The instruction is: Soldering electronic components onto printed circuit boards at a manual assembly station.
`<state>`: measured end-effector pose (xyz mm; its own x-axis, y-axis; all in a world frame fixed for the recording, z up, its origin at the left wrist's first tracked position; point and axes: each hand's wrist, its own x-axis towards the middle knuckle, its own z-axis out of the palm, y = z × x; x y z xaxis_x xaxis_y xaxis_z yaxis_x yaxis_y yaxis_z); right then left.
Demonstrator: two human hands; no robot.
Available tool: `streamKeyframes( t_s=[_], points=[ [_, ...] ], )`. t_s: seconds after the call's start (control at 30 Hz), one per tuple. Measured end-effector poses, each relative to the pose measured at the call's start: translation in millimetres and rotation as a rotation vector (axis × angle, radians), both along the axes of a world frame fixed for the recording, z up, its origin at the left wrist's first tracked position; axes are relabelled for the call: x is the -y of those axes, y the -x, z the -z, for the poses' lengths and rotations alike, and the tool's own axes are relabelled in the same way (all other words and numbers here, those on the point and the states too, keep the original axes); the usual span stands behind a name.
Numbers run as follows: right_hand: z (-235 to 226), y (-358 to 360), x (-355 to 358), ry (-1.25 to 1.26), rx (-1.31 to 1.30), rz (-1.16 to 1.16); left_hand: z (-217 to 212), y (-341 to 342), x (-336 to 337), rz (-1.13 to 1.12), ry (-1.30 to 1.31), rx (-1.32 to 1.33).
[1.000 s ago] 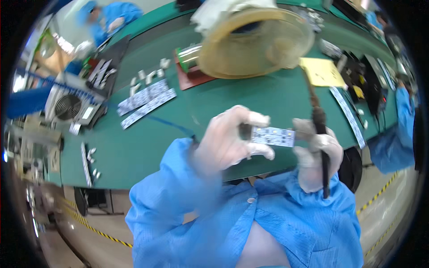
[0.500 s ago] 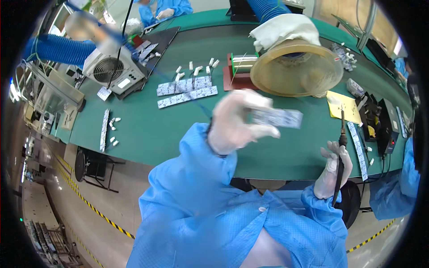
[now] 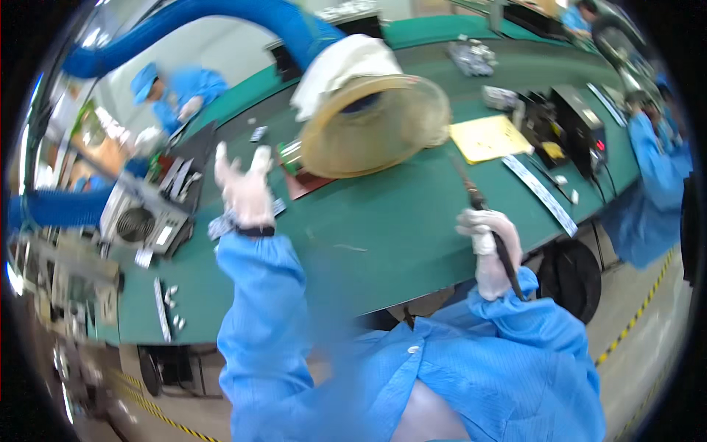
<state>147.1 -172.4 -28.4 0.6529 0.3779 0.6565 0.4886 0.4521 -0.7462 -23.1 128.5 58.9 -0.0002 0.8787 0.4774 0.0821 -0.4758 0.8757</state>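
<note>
My white-gloved left hand (image 3: 247, 190) reaches over the left part of the green bench mat, thumb and fingers spread, with nothing between them. Just past its fingertips is a small patterned circuit board piece (image 3: 258, 134). Beneath and beside the wrist, patterned board strips (image 3: 221, 227) lie mostly hidden. In my gloved right hand (image 3: 492, 247) is a soldering iron (image 3: 477, 197), its tip pointing up and away over the mat. To the right of the iron lies a long board strip (image 3: 541, 194). The picture is somewhat blurred by motion.
A wide fume extraction funnel (image 3: 375, 136) on a blue hose hangs over the middle. Beside it is a solder spool (image 3: 293, 156). At right are a yellow sheet (image 3: 490, 138) and a black soldering station (image 3: 578, 121). A fan unit (image 3: 140, 221) stands at left; co-workers sit farther off.
My left hand has moved left and away and let go of the small board. The view has turned right. My right hand still holds the iron.
</note>
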Motion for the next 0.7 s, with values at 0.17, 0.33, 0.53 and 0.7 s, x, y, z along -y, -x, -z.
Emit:
streamKeyframes(
  t_s=[0.17,0.33,0.53,0.7],
  points=[
    [-11.2,-4.0,10.2,0.085,0.033,-0.165,9.5,7.2,35.5,0.194,-0.096,0.036],
    [-12.0,-52.6,37.3,0.156,-0.059,0.176,8.4,21.2,35.7,0.04,-0.159,-0.193],
    [-18.3,-100.4,90.9,0.607,0.627,0.744,7.0,31.1,38.6,0.113,-0.332,-0.247],
    [11.0,-119.0,101.4,0.478,0.606,0.758,14.3,44.8,30.5,0.147,-0.429,-0.382]
  ],
)
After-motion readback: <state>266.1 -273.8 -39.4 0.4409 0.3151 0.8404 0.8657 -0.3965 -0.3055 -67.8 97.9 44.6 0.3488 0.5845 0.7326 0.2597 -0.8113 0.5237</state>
